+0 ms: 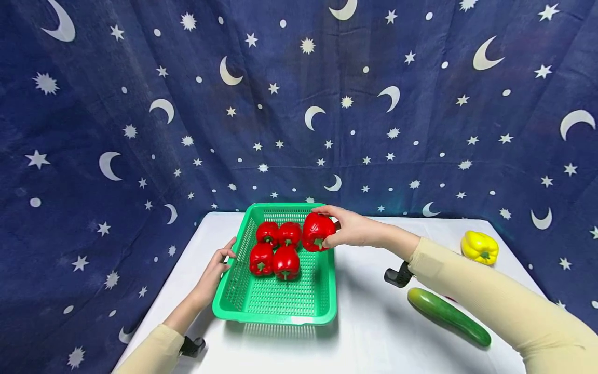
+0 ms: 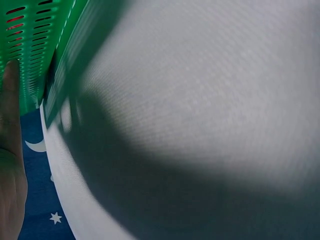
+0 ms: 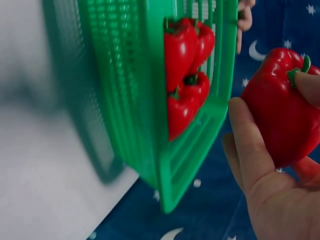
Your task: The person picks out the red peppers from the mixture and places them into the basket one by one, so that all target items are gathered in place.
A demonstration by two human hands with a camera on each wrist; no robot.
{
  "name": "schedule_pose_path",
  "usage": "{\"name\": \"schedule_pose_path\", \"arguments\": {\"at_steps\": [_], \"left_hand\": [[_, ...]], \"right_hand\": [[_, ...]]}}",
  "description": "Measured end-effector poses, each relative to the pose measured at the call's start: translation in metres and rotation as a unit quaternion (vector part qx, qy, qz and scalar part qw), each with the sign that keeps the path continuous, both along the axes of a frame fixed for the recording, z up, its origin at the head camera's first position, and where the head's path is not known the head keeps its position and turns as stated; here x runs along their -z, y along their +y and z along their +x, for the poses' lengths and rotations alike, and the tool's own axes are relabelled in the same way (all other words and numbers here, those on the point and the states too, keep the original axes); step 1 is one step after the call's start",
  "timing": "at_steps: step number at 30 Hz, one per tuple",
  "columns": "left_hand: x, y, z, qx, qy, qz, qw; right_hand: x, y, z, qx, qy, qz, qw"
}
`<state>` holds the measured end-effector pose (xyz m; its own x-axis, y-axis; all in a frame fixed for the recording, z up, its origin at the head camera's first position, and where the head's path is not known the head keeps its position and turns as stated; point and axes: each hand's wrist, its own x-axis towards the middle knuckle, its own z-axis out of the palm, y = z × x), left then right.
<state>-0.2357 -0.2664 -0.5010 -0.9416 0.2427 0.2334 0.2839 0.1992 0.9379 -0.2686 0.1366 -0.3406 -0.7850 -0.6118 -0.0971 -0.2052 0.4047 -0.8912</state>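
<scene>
My right hand (image 1: 352, 227) grips a red bell pepper (image 1: 317, 232) above the right rim of a green plastic basket (image 1: 327, 311). Its thumb lies by the green stem in the right wrist view, with the pepper (image 3: 282, 110) between thumb and fingers. Inside the basket, several red bell peppers (image 1: 286, 261) sit grouped toward the back left. On the basket's left side, my left hand (image 1: 212, 275) touches the rim and outer wall. A finger (image 2: 11, 100) lies fairly straight against the slotted wall in the left wrist view; the rest of that hand is mostly out of frame there.
A green cucumber (image 1: 448, 316) lies on the white table (image 1: 374, 332), right of the basket. Farther back stands a yellow bell pepper (image 1: 479, 248). A small dark red thing by the cucumber is mostly hidden by the right sleeve (image 1: 490, 291). A star-patterned curtain (image 1: 280, 171) hangs behind.
</scene>
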Motion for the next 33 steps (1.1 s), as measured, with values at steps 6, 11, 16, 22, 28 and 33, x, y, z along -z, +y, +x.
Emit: {"name": "schedule_pose_path", "arguments": {"at_steps": [6, 11, 16, 22, 28, 33], "left_hand": [[0.000, 0.000, 0.001, 0.002, 0.004, 0.002, 1.0000], [0.000, 0.000, 0.000, 0.003, -0.002, 0.004, 1.0000], [0.000, 0.000, 0.000, -0.003, -0.010, 0.003, 0.9999], [0.001, -0.001, -0.001, -0.003, -0.008, 0.000, 1.0000], [0.000, 0.000, 0.000, 0.002, -0.002, 0.007, 1.0000], [0.000, 0.000, 0.000, 0.003, 0.000, 0.009, 1.0000]], "right_hand": [[0.000, -0.023, 0.005, -0.029, 0.007, 0.014, 0.9995], [0.004, -0.038, 0.008, -0.044, 0.011, 0.023, 0.9987], [0.007, -0.053, 0.012, -0.056, 0.013, 0.033, 0.9978], [0.012, -0.073, 0.017, -0.069, 0.028, 0.059, 0.9955], [0.018, -0.093, 0.022, -0.079, 0.033, 0.087, 0.9925], [0.025, -0.106, 0.025, -0.082, 0.019, 0.102, 0.9912]]}}
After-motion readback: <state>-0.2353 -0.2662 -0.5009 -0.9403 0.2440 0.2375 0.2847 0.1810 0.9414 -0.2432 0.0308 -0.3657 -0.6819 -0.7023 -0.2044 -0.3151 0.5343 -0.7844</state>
